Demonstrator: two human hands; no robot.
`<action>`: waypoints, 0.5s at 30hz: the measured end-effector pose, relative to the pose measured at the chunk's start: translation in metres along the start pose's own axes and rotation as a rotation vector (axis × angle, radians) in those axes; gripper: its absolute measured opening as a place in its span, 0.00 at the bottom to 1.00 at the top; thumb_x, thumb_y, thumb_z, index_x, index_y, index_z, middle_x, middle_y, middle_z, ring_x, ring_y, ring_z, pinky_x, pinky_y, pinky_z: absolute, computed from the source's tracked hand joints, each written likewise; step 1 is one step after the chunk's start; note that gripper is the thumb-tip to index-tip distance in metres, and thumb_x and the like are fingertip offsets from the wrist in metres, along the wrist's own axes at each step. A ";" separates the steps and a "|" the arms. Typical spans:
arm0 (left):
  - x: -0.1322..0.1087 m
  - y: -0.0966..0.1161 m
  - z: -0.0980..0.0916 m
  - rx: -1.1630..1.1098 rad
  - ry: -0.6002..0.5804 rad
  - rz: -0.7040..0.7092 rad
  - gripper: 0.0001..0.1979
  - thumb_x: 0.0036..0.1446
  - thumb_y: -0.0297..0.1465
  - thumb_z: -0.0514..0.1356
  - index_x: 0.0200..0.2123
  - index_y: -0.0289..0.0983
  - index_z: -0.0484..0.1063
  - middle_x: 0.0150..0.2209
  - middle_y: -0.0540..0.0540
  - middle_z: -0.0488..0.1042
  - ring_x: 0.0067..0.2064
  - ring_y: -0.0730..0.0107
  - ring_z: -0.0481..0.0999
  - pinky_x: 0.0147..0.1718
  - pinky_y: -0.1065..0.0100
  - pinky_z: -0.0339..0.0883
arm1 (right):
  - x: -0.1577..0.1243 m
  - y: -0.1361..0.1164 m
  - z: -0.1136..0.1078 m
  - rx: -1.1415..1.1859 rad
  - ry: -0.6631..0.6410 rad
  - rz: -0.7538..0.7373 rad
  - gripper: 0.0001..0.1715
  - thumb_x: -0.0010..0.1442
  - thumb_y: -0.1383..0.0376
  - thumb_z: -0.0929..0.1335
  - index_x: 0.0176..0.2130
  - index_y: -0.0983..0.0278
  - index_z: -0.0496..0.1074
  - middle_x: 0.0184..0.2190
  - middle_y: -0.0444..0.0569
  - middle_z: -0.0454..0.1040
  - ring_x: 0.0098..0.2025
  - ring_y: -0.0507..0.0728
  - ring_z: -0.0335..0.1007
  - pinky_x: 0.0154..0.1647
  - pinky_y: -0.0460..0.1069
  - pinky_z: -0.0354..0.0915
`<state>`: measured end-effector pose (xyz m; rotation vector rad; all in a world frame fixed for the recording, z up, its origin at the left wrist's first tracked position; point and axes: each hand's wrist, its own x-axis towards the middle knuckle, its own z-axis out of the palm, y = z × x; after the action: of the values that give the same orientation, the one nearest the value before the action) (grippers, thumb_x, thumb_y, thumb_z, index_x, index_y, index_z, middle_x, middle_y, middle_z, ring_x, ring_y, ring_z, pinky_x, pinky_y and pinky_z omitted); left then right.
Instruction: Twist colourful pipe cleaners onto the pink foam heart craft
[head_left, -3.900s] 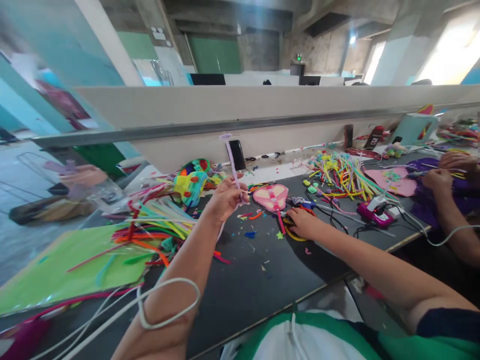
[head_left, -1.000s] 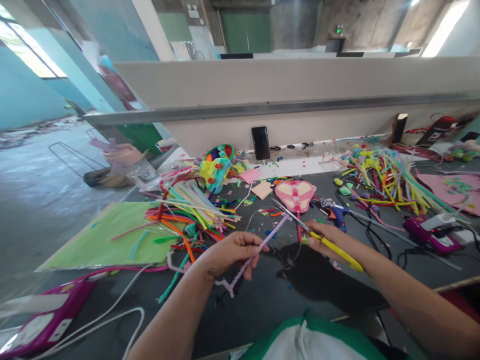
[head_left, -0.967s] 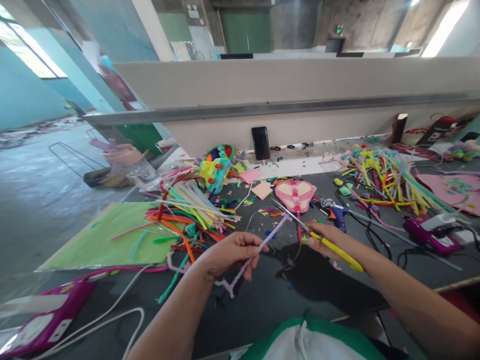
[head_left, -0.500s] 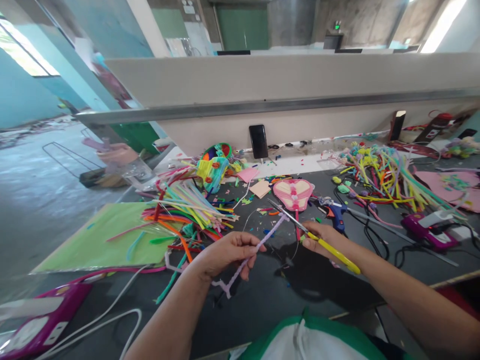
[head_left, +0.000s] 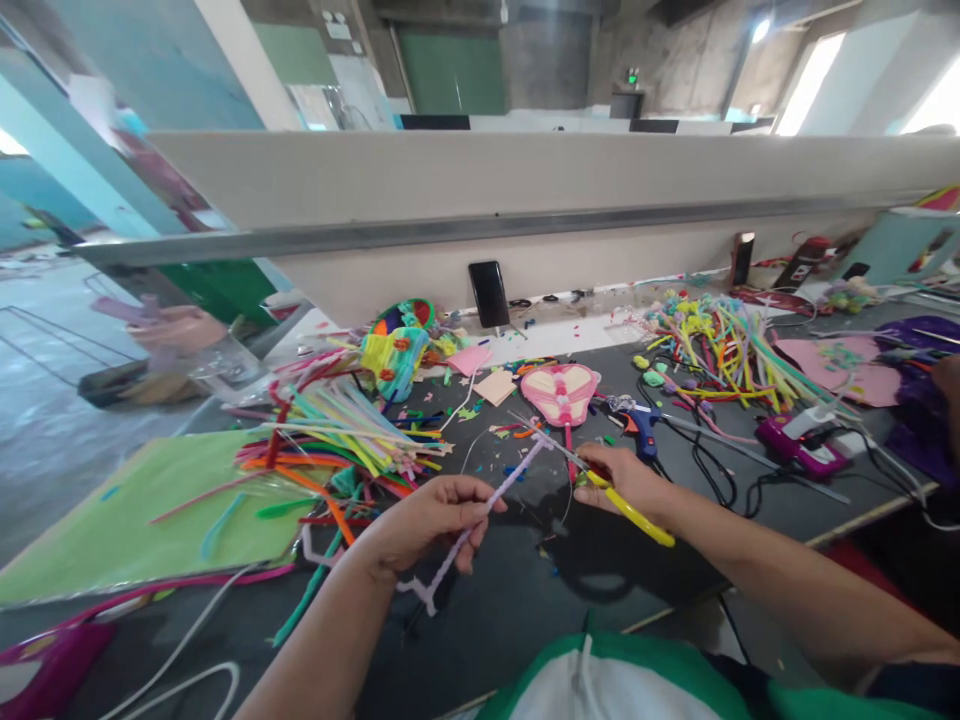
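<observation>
My left hand [head_left: 427, 515] is closed on a lilac pipe cleaner [head_left: 501, 490] that runs up and to the right from my fingers, with a bent end below them. My right hand [head_left: 622, 478] grips yellow-handled scissors [head_left: 600, 483]; their blades point up-left and meet the pipe cleaner's far tip. Just behind lies a pink heart-shaped craft piece [head_left: 561, 388] on the dark table [head_left: 525, 600].
A heap of coloured pipe cleaners [head_left: 337, 440] lies left on a green sheet [head_left: 120, 515]. More pipe cleaners [head_left: 720, 350], a blue glue gun [head_left: 637, 422], a magenta glue gun [head_left: 799, 450] and cables lie right. A phone [head_left: 488, 293] leans on the partition.
Earlier my left hand held the pipe cleaner upright while my right rested on the table. Now the right holds scissers at its tip; the view has shifted slightly right.
</observation>
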<state>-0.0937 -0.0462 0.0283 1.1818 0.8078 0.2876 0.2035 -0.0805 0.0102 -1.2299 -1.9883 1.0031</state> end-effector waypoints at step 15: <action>-0.001 -0.001 0.003 0.019 0.000 -0.003 0.16 0.51 0.37 0.62 0.39 0.32 0.73 0.21 0.48 0.71 0.17 0.73 0.71 0.17 0.72 0.65 | 0.000 -0.011 -0.011 -0.181 -0.094 -0.025 0.11 0.55 0.63 0.64 0.40 0.64 0.65 0.32 0.45 0.65 0.31 0.52 0.59 0.32 0.46 0.59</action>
<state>-0.0924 -0.0493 0.0289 1.1982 0.8135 0.2785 0.2067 -0.0806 0.0257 -1.2693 -2.2028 0.8999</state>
